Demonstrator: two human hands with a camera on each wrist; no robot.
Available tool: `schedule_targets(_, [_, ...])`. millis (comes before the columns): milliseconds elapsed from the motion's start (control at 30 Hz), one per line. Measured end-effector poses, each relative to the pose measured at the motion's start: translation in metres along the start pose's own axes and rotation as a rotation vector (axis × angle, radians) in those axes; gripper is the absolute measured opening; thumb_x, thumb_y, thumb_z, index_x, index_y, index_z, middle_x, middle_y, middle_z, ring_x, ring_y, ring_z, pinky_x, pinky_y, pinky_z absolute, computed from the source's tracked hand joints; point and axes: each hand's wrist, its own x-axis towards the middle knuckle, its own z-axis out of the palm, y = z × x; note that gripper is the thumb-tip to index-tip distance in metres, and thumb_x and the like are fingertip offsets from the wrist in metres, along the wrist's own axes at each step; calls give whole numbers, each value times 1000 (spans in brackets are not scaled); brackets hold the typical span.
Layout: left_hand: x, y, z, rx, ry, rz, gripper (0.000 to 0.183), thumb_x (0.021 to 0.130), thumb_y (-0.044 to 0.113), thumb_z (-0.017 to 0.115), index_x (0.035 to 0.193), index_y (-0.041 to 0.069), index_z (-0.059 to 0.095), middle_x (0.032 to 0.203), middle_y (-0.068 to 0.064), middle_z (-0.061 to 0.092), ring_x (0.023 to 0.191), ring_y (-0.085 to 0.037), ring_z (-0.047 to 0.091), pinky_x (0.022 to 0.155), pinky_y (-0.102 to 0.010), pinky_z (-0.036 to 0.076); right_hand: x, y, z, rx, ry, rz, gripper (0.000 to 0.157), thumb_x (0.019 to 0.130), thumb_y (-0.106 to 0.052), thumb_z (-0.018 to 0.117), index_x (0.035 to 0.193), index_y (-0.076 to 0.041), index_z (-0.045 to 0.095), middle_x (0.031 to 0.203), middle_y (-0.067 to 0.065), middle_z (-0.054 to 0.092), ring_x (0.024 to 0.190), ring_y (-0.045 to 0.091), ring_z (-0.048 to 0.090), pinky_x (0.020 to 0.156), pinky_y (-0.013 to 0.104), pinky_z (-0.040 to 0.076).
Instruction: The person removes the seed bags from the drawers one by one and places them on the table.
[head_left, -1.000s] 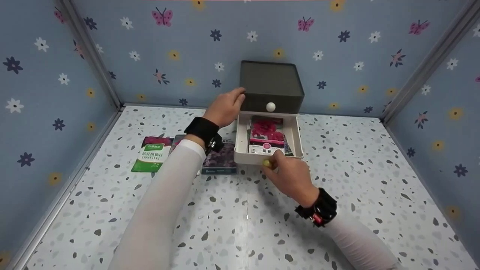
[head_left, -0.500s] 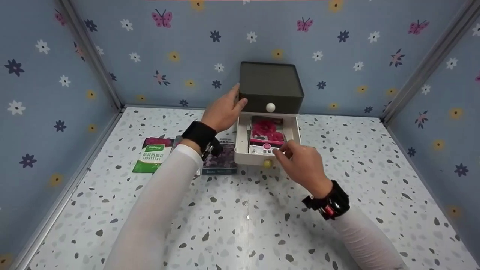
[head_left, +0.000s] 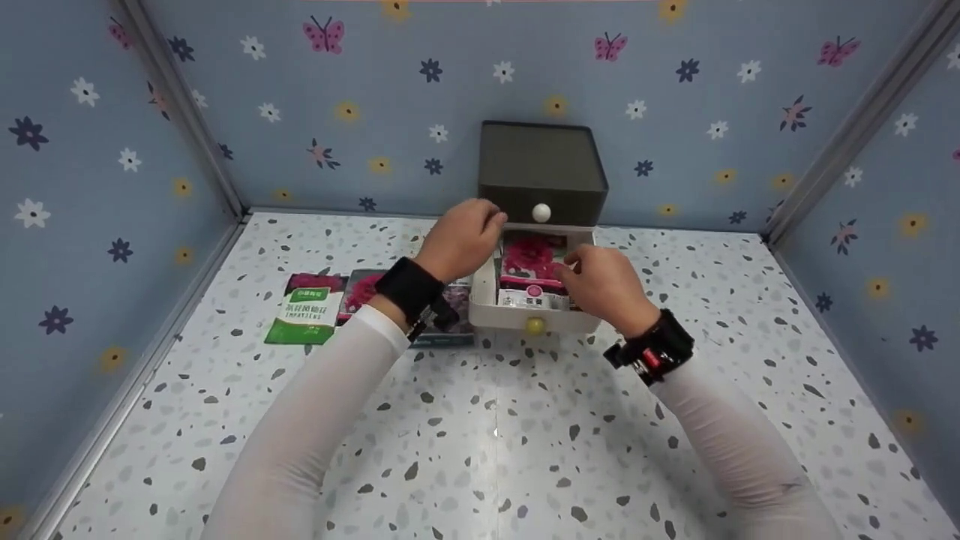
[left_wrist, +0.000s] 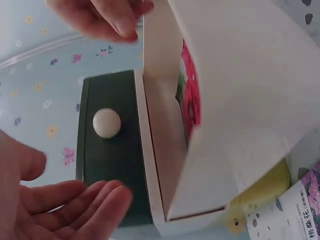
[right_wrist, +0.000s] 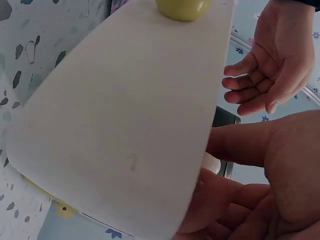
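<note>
A white drawer (head_left: 495, 315) with a yellow knob (head_left: 535, 325) stands pulled out below the dark green upper drawer (head_left: 517, 202). In it lies a seed packet (head_left: 529, 259) with pink flowers. My left hand (head_left: 465, 238) hovers over the drawer's left rim, and in the left wrist view its fingers (left_wrist: 100, 212) are loosely bent with nothing between them. My right hand (head_left: 606, 286) reaches over the right rim, its fingertips at the packet's right edge. In the right wrist view the drawer front (right_wrist: 120, 110) hides part of the right hand's fingers.
On the speckled table left of the drawer lie a green and white seed packet (head_left: 306, 311), a pink-flowered packet (head_left: 360, 291) and a purple-flowered packet (head_left: 459, 298), partly covered by my left arm. Behind the cabinet rises a flower-patterned wall (head_left: 405, 97).
My right hand has let go of the yellow knob and moved up over the drawer's right side. My left hand has left the cabinet's side and moved right, over the drawer's left rim.
</note>
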Motion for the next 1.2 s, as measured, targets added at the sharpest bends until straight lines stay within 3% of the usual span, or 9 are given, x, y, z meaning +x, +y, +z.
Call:
schedule_targets(233, [0,17,11,60,-149,-65,38,120,33,49,105,7,71,92,-8,65,84,-26,63,80,-42,54,17,-1,1,-82,-56,-91,17,105,-13,72,104,4,74,84,16,71,78,34,67,71,51,54])
schedule_targets(367, [0,22,18,110,-192,-106,42,120,32,49,85,12,62,77,-3,55,69,-21,57,67,-37,48,24,-2,0,-107,-102,-85,26,105,-15,73,118,8,72,95,21,74,88,38,70,83,57,57])
schedule_targets(433, [-1,25,21,154,-205,-117,42,119,29,50,82,12,61,78,-5,60,68,-22,58,67,-38,50,26,-4,0,-129,-124,-76,24,105,-15,72,112,8,74,100,24,76,90,39,71,85,57,59])
schedule_targets(500, [-2,27,24,199,-225,-126,40,119,27,51,83,12,62,85,-7,66,71,-23,60,71,-40,53,28,-5,0,-151,-139,-69,20,104,-14,71,95,4,74,98,24,76,86,39,71,82,56,59])
schedule_targets(633, [-3,30,29,251,-272,-119,37,117,21,52,82,12,62,88,-8,69,72,-23,59,72,-40,55,31,-7,0,-194,-168,-75,24,96,-3,66,73,-8,61,87,18,71,76,36,64,75,52,57])
schedule_targets(833, [-2,29,38,279,-314,-103,36,110,13,58,74,16,56,77,-4,61,63,-21,54,58,-34,45,34,-12,1,-261,-221,-88,26,89,1,62,69,-13,52,80,14,67,74,34,62,75,52,58])
schedule_targets(1033, [-1,31,44,303,-317,-109,27,105,9,61,79,14,65,90,-10,73,71,-25,62,61,-35,48,36,-13,5,-297,-225,-108,25,94,-3,63,71,-11,55,84,18,71,75,34,64,76,54,59])
schedule_targets(1200, [-1,32,45,304,-316,-105,31,102,9,61,72,16,60,93,-11,74,75,-26,64,64,-37,51,37,-10,9,-306,-229,-110,24,94,-4,63,72,-10,57,85,18,72,75,34,64,75,53,60])
